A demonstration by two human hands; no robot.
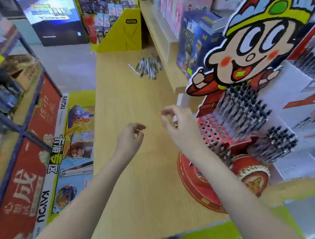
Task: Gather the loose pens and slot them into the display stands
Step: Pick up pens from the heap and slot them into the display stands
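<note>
A pile of loose silver-and-black pens (148, 67) lies far up the wooden counter (129, 159), against the shelf edge. At the right stands a red display stand (213, 129) with rows of holes, partly filled with dark-capped pens (244, 110); a second bunch of pens (273, 144) stands lower right. My left hand (131, 138) hovers over the counter, fingers curled loosely, holding nothing. My right hand (179, 125) hangs just left of the stand, fingers bent and apart, nothing seen in it.
A cartoon-figure cardboard cutout (256, 41) rises behind the stand. A round red drum-shaped base (249, 172) sits at the stand's foot. A yellow cardboard box (123, 33) closes the counter's far end. Red and yellow boxed goods (47, 146) line the left side.
</note>
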